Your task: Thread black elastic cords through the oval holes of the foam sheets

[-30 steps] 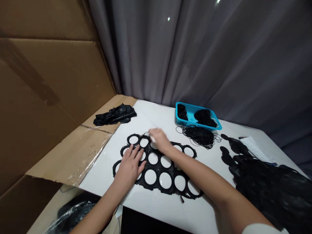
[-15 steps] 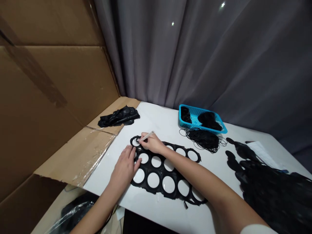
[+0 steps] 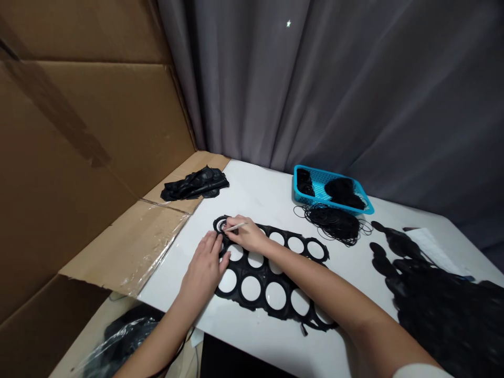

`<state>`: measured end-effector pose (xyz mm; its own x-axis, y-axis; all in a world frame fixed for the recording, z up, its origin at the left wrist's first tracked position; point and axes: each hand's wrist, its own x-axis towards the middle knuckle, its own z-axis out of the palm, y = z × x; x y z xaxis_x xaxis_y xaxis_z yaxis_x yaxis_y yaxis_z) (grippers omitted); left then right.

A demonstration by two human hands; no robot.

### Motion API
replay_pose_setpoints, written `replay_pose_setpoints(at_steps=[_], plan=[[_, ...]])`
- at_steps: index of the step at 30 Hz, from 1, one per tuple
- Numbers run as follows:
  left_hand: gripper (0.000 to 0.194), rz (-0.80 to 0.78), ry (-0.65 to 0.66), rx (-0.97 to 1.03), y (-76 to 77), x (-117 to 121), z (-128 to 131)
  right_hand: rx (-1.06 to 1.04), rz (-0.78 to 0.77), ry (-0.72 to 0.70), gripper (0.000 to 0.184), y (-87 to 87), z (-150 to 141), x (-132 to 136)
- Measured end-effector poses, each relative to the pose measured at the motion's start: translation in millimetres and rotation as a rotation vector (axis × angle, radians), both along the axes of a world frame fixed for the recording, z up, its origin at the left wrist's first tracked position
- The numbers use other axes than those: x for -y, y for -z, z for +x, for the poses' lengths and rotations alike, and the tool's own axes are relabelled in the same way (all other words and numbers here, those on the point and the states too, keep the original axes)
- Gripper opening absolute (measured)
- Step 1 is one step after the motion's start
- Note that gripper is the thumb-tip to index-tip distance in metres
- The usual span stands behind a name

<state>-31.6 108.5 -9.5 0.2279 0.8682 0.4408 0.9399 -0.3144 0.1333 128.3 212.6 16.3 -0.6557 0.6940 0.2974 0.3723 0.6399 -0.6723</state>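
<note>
Clear plastic bag (image 3: 122, 336) with black contents is placed below and to the left of the black flexible sheet (image 3: 263, 283), which is perforated with round holes and serves here as the reference point. Crumpled black flexible scrap (image 3: 195, 184) is lying on a brown cardboard flap (image 3: 129, 252), beyond the sheet's left end. The sheet is laid flat on a white tabletop (image 3: 252, 184), its long axis running across the view and dipping slightly to the right. The left hand (image 3: 203, 273) is spread and pressed on the sheet's left end, just below the black ring (image 3: 216, 224) at its far corner. The right hand (image 3: 246, 233) is pinching a thin white stick (image 3: 236, 227), its tip directed leftward into that ring. Steadiness is judged best served by flat pressure beside the ring and short, controlled strokes. A bright blue plastic basket (image 3: 311, 169) holding black pieces is set beyond the sheet, with a tangle of thin black cord (image 3: 334, 223) just in front. White paper (image 3: 431, 251) and a heap of black cut pieces (image 3: 441, 315) are placed right of the sheet.
</note>
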Motion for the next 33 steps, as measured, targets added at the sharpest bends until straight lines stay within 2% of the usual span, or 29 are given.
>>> replay_pose_setpoints(at_steps=[3,5,7,11,14,17,20,23,25,28,33], plan=[[0.046,0.006,0.029,0.027,-2.1,-1.5,-0.5,0.152,0.166,-0.051,0.011,-3.3,-3.6,3.7],[0.046,0.013,0.044,0.043,-3.2,-2.6,0.0,0.203,0.208,-0.022,0.012,-8.4,-5.1,-2.2],[0.047,0.014,0.042,0.051,-3.7,-3.2,1.5,0.202,0.192,0.099,0.012,-16.3,-2.4,-18.3],[0.045,0.008,0.019,0.043,-5.8,-1.7,3.9,0.117,0.116,0.471,0.021,-36.4,16.5,-63.9],[0.045,0.007,0.016,0.023,-12.5,2.0,0.5,0.046,0.037,0.585,0.017,-44.3,27.4,-79.2],[0.049,0.025,-0.009,0.036,-22.8,12.4,-6.5,0.03,-0.053,0.508,0.013,-42.0,25.2,-61.6],[0.044,0.044,-0.021,0.036,-27.7,30.5,-12.3,0.017,-0.135,0.329,0.014,-32.2,13.4,-22.4],[0.038,0.033,-0.006,0.0,-23.0,49.8,-12.9,-0.071,-0.249,0.087,0.015,-22.0,2.1,17.3],[0.037,0.021,-0.001,-0.024,-17.3,58.9,-11.6,-0.109,-0.285,-0.024,0.016,-17.3,-2.1,35.8],[0.038,0.02,-0.012,-0.023,-10.6,64.9,-10.0,-0.091,-0.251,-0.044,0.017,-12.7,-4.4,48.8],[0.041,0.003,-0.025,-0.013,-9.4,64.3,-9.1,-0.108,-0.211,-0.05,0.014,-9.8,-5.5,50.9]])
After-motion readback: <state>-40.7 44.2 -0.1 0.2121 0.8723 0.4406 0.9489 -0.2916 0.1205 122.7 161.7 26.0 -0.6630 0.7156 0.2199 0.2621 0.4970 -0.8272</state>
